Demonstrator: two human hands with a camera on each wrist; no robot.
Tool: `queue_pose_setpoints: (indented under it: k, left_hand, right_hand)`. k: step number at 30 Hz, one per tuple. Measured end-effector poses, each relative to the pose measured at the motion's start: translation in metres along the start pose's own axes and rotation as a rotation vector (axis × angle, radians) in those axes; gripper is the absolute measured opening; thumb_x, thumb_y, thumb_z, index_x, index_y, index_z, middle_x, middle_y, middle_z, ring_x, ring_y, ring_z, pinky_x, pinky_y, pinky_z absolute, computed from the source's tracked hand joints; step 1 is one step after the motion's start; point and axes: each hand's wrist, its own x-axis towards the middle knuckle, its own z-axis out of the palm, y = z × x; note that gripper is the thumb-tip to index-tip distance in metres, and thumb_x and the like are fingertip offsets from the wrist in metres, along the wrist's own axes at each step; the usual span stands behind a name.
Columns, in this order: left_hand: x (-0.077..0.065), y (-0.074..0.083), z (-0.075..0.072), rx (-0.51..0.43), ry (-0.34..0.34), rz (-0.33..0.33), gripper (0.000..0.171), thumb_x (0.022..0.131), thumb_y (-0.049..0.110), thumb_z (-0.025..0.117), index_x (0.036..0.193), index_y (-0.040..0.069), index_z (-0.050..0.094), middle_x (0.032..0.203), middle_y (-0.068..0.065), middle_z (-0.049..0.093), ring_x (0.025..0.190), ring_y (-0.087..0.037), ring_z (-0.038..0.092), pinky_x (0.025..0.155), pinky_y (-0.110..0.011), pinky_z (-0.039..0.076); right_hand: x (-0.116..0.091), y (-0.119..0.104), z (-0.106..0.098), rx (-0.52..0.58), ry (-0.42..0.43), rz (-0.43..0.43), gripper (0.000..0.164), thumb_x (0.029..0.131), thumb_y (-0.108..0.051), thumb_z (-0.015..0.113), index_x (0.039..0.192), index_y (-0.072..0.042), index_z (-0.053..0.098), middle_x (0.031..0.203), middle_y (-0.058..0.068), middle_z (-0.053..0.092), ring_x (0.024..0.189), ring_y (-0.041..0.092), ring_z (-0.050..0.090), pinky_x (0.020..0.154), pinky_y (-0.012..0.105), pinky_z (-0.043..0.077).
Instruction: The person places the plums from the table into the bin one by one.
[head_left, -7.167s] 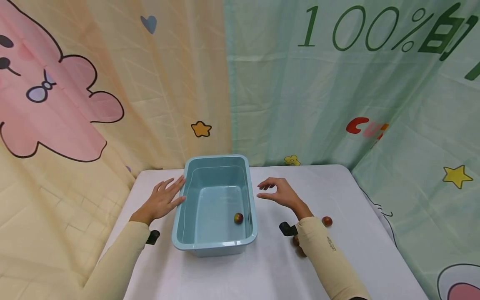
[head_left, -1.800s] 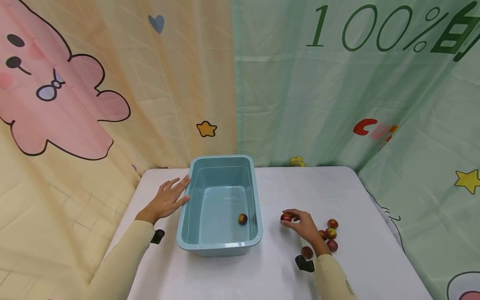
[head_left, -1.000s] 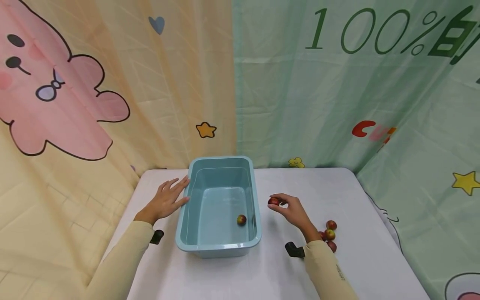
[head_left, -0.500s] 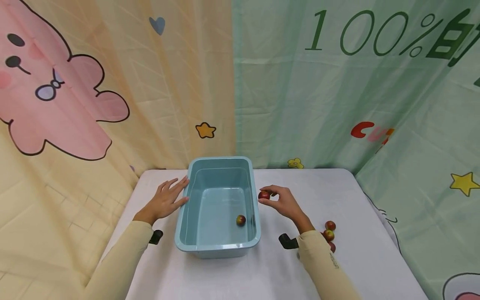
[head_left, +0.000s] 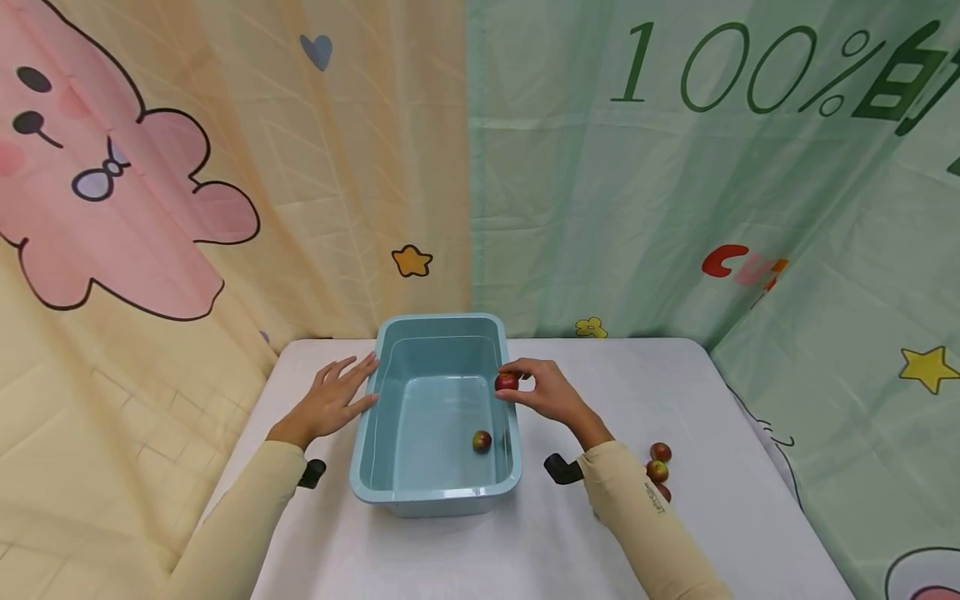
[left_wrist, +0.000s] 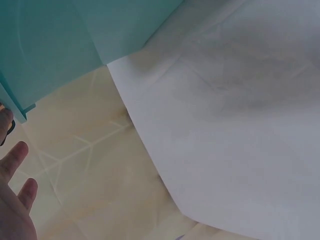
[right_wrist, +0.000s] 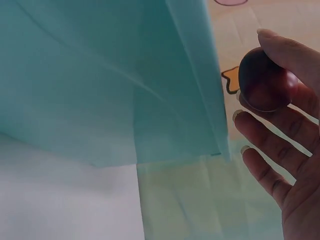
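Note:
A small round dark red fruit (head_left: 506, 382) is pinched between thumb and fingers of my right hand (head_left: 551, 393), over the right rim of a light blue plastic tub (head_left: 427, 496). In the right wrist view the fruit (right_wrist: 265, 82) looks smooth and slightly egg-shaped, and the tub's outer wall (right_wrist: 100, 100) is beside it. My left hand (head_left: 330, 406) rests its spread fingers against the tub's left rim. Inside the tub, one red and yellow-green fruit (head_left: 482, 442) lies on the floor toward the near right.
Several similar fruits (head_left: 657, 472) lie in a cluster on the white table (head_left: 720, 500), partly hidden by the right sleeve (head_left: 637, 508). Printed curtains (head_left: 562, 183) stand behind the table and at its sides.
My right hand picked up one fruit from the table on the right. It has carried it left and away from me, to the tub's right rim. My left hand stays at the tub.

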Motion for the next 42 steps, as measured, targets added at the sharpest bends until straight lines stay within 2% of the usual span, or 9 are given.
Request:
queue_pose_setpoints:
  k: [5,10,13,17,20,28,33,38,42]
  left_hand:
    - [0.0,0.001,-0.001,-0.002,-0.001,-0.005,0.068,0.098,0.04,0.046,0.152,0.004,0.024,0.158,-0.016,0.021,0.143,-0.042,0.014,0.112,-0.061,0.004]
    - [0.0,0.001,-0.001,0.001,0.001,-0.004,0.068,0.098,0.04,0.047,0.152,0.005,0.024,0.158,-0.016,0.022,0.142,-0.043,0.015,0.112,-0.061,0.004]
    - [0.0,0.0,0.0,0.0,0.001,-0.006,0.069,0.098,0.041,0.046,0.152,0.005,0.024,0.158,-0.016,0.022,0.142,-0.042,0.015,0.112,-0.061,0.004]
    - [0.0,-0.001,0.0,0.004,0.001,-0.002,0.069,0.098,0.042,0.045,0.152,0.005,0.024,0.158,-0.015,0.021,0.142,-0.042,0.015,0.112,-0.061,0.004]
    - [0.001,-0.001,0.0,0.011,0.002,0.0,0.069,0.098,0.042,0.045,0.152,0.005,0.024,0.158,-0.015,0.021,0.143,-0.041,0.014,0.112,-0.06,0.004]
    - [0.001,0.0,0.001,0.0,0.004,-0.013,0.07,0.098,0.044,0.045,0.152,0.005,0.024,0.159,-0.015,0.021,0.143,-0.041,0.013,0.112,-0.061,0.003]
    - [0.001,-0.001,0.002,0.005,0.005,-0.012,0.07,0.098,0.044,0.045,0.152,0.005,0.025,0.158,-0.015,0.021,0.143,-0.041,0.013,0.112,-0.062,0.004]
    - [0.001,-0.001,0.002,0.005,0.002,-0.014,0.07,0.098,0.044,0.044,0.152,0.006,0.024,0.159,-0.014,0.02,0.143,-0.041,0.012,0.112,-0.061,0.004]
    - [0.001,0.0,0.001,-0.003,0.007,-0.007,0.069,0.098,0.043,0.045,0.152,0.005,0.025,0.158,-0.016,0.022,0.143,-0.042,0.013,0.112,-0.062,0.004]
  right_hand:
    - [0.01,-0.007,0.001,-0.022,-0.036,-0.021,0.037,0.085,-0.027,0.075,0.113,-0.004,0.068,0.099,0.003,0.07,0.087,0.017,0.061,0.078,0.032,0.054]
    - [0.019,-0.013,0.003,-0.025,-0.088,-0.009,0.038,0.085,-0.029,0.075,0.114,-0.005,0.068,0.099,0.002,0.07,0.086,0.015,0.06,0.076,0.035,0.055]
    - [0.023,-0.016,0.006,-0.034,-0.097,-0.013,0.038,0.085,-0.029,0.075,0.114,-0.006,0.069,0.1,0.002,0.07,0.086,0.014,0.06,0.076,0.034,0.055]
    - [0.028,-0.018,0.008,-0.032,-0.095,-0.03,0.038,0.084,-0.029,0.076,0.113,-0.005,0.069,0.104,0.005,0.07,0.089,0.018,0.062,0.079,0.038,0.055]
    - [0.031,-0.019,0.009,-0.021,-0.102,-0.04,0.039,0.084,-0.028,0.076,0.113,-0.003,0.068,0.106,0.009,0.07,0.091,0.021,0.062,0.08,0.045,0.055]
    - [0.034,-0.023,0.01,-0.049,-0.12,-0.031,0.04,0.084,-0.026,0.076,0.116,-0.004,0.068,0.108,0.008,0.07,0.092,0.021,0.062,0.08,0.036,0.055]
    - [0.035,-0.021,0.01,-0.031,-0.12,-0.049,0.039,0.084,-0.024,0.076,0.114,-0.001,0.067,0.107,0.011,0.07,0.095,0.029,0.064,0.086,0.047,0.052]
    - [0.033,-0.02,0.008,-0.022,-0.115,-0.046,0.038,0.084,-0.024,0.076,0.113,-0.001,0.067,0.107,0.014,0.069,0.096,0.033,0.064,0.087,0.052,0.051]
    - [0.031,-0.019,0.007,-0.019,-0.102,-0.039,0.038,0.084,-0.026,0.075,0.113,-0.002,0.067,0.107,0.011,0.07,0.095,0.027,0.064,0.087,0.051,0.051]
